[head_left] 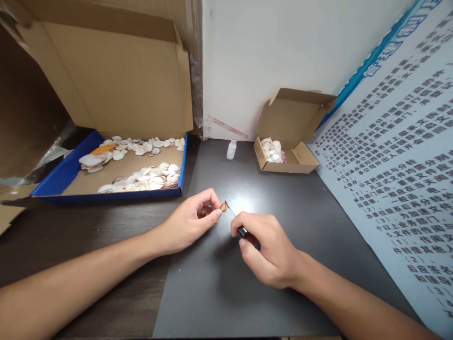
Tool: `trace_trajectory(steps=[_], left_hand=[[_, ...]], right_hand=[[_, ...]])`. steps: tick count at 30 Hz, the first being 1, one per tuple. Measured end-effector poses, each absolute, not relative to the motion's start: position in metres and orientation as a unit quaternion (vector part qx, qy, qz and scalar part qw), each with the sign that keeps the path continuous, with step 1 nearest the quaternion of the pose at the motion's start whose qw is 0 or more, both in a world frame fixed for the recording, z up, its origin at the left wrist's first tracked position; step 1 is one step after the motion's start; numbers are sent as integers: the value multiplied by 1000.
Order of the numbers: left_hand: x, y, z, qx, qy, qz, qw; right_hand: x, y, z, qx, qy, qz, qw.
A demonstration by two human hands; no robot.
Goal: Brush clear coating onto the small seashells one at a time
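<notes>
Between the thumb and fingertips of my left hand is a small brown, shell-like piece with a dark edge. My right hand is closed around a tool with a black and dark red handle. The tool's thin shaft points up and left toward the small piece; whether its tip touches the piece cannot be made out. Both hands are above the dark grey mat, with the small piece between them.
A blue-edged cardboard box of white shells stands open at left. Behind the hands are a small white bottle and an open small carton with shells. A printed sheet lines the right side.
</notes>
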State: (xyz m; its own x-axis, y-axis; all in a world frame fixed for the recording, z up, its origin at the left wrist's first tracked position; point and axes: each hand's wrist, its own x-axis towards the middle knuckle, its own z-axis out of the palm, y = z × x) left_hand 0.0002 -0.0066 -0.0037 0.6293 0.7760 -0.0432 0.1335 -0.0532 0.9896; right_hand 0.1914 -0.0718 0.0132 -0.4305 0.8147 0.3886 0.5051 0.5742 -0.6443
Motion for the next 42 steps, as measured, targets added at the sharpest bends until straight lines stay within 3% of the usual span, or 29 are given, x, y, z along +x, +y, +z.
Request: trace_trajectory(steps=[42], left_hand=[[-3,-9,-5,693,310,278,589]], right_hand=[[191,-70,12,-380,-825,235,345]])
